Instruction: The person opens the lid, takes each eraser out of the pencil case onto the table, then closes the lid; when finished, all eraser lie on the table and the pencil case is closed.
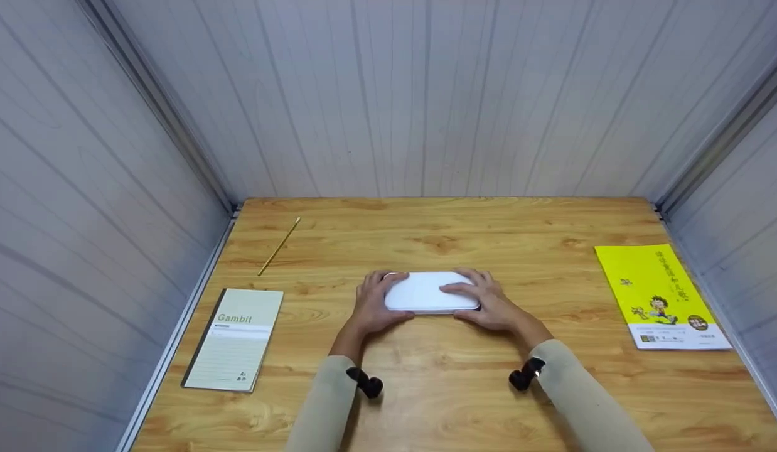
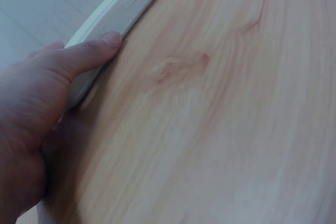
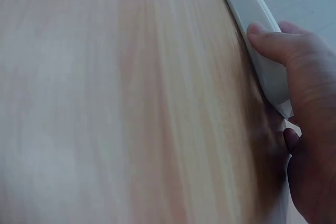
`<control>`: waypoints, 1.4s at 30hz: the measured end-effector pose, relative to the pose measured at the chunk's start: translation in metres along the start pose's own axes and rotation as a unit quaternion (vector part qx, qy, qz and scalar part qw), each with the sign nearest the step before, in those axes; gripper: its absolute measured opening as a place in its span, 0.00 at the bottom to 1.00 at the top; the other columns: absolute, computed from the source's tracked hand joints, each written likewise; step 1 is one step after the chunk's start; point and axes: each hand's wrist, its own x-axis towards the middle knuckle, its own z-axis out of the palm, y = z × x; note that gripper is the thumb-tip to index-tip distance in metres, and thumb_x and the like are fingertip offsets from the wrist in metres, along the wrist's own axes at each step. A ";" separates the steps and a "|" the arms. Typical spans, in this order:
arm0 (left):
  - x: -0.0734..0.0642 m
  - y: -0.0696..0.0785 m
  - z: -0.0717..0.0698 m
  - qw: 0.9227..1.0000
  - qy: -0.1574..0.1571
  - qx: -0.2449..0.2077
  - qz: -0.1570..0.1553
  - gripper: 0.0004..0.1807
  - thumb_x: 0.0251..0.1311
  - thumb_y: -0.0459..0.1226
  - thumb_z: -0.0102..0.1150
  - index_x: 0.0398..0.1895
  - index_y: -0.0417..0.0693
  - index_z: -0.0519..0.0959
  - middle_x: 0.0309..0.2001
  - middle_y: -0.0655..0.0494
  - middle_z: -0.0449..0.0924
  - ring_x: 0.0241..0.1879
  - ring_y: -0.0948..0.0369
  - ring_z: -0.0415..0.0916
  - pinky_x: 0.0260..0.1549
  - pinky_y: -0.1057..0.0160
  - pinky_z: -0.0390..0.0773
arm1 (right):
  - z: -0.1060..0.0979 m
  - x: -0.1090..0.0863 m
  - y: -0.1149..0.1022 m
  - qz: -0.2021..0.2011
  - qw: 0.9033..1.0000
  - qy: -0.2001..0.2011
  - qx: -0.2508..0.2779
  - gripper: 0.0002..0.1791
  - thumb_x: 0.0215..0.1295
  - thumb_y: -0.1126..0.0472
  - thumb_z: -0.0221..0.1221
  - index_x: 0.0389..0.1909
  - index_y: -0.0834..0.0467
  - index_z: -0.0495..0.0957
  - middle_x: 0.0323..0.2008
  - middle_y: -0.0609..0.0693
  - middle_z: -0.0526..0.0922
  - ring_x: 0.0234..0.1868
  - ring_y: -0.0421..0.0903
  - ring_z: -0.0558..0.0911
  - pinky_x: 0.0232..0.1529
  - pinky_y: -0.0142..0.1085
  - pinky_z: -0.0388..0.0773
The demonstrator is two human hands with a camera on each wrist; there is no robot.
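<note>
Head view, from where I stand: both hands are on a white rounded-corner case (image 1: 423, 294), which lies on the wood-grain counter (image 1: 439, 383) btwn the L grip (image 1: 373, 306) and the R grip (image 1: 494, 306). Each grip is closed round one end: thumb against the near side wall, fingers over the top & far edge. R index lies flatter across the lid. Wrist views back this up, w/ each thumb pad pressed on the pale wall. Looks like it sits flat; can't rule out a tiny lift.

Handling, as best I can judge: prob. light, hard plastic or similar, stiff walls that don't visibly give under the thumbs. Top looks smooth, so prob. a bit slippery; curved corners offer less bite than the straight long sides. Not esp. fragile, tho' a hard squeeze could flex a thin lid. Contents, if any, hidden, so weight's a guess. Best hold: about where the hands are, one per end, thumbs low on the near wall, fingers on the far one, w/ light pressure & kept level.

Well L of the L grip: a Gambit notebook (image 1: 233, 345); farther out, beyond & L of it, a pencil (image 1: 278, 247). Well R of the R grip: a yellow booklet (image 1: 652, 282).
</note>
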 end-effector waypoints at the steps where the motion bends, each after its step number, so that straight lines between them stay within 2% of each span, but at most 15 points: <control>1: 0.000 0.001 0.000 1.000 0.001 0.001 0.001 0.47 0.52 0.50 0.89 0.78 0.58 0.80 0.76 0.41 0.75 0.78 0.39 0.66 0.73 0.33 0.63 | 0.000 0.000 0.000 -0.001 1.000 0.000 0.000 0.28 0.75 0.51 0.72 0.74 0.42 0.83 0.85 0.65 0.67 0.77 0.74 0.66 0.71 0.78 0.61; 7: -0.001 0.002 0.000 1.000 0.001 0.005 -0.001 0.47 0.53 0.50 0.89 0.78 0.58 0.80 0.75 0.41 0.75 0.77 0.40 0.66 0.73 0.33 0.63 | 0.001 0.000 0.001 0.000 1.000 -0.004 -0.001 0.28 0.75 0.50 0.71 0.75 0.41 0.83 0.85 0.65 0.66 0.77 0.73 0.66 0.71 0.77 0.61; 16: 0.001 0.002 0.003 1.000 0.001 0.017 -0.017 0.49 0.49 0.55 0.91 0.77 0.59 0.79 0.75 0.44 0.75 0.78 0.42 0.67 0.75 0.33 0.63 | -0.006 0.002 0.000 0.029 0.999 -0.046 0.001 0.33 0.74 0.48 0.74 0.78 0.36 0.79 0.88 0.62 0.61 0.84 0.74 0.60 0.77 0.79 0.55; 24: 0.001 0.003 0.005 0.999 0.013 0.035 -0.011 0.47 0.50 0.55 0.89 0.75 0.58 0.80 0.73 0.45 0.76 0.77 0.42 0.68 0.71 0.33 0.65 | -0.004 -0.002 0.000 0.013 0.999 -0.043 0.001 0.30 0.78 0.50 0.70 0.78 0.38 0.80 0.88 0.63 0.60 0.82 0.74 0.60 0.75 0.78 0.54; 32: 0.001 0.005 0.005 0.999 0.010 0.036 -0.006 0.45 0.53 0.57 0.86 0.76 0.61 0.79 0.73 0.45 0.75 0.76 0.42 0.68 0.70 0.34 0.65 | -0.005 -0.001 -0.001 0.019 0.999 -0.044 -0.006 0.30 0.78 0.50 0.70 0.78 0.35 0.80 0.88 0.65 0.61 0.81 0.71 0.62 0.73 0.75 0.58; 42: 0.000 0.008 0.007 0.998 0.016 0.056 0.001 0.45 0.55 0.57 0.85 0.76 0.61 0.78 0.73 0.44 0.73 0.75 0.42 0.67 0.69 0.35 0.66 | -0.007 -0.002 -0.001 0.012 0.999 -0.049 0.001 0.29 0.79 0.51 0.69 0.78 0.37 0.80 0.89 0.65 0.59 0.82 0.73 0.60 0.76 0.78 0.54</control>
